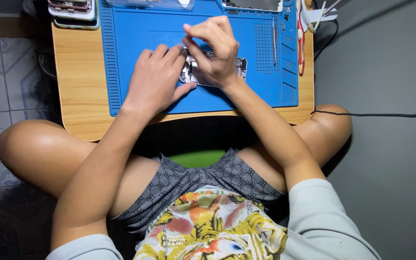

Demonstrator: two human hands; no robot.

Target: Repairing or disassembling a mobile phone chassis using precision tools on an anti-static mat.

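We pin the opened phone (214, 70) on the mat (246, 91) with our left hand (156, 79), right hand (215, 50) pinching inside it, parts still exposed.

A bright blue mat (136, 33) covers the pale wood-grain desk (78, 72). The opened phone (215, 71) shows silvery metal. The shorts (193, 180) are grey with a small dark repeating pattern, the shirt (213, 226) a yellow, red and green print with light grey sleeves. A red-handled tool (300, 41) lies at the mat's edge.

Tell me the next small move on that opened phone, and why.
Probably lower the right hand to the opened phone: its pinched fingertips sit just above it, while the left hand presses it flat on the blue mat.
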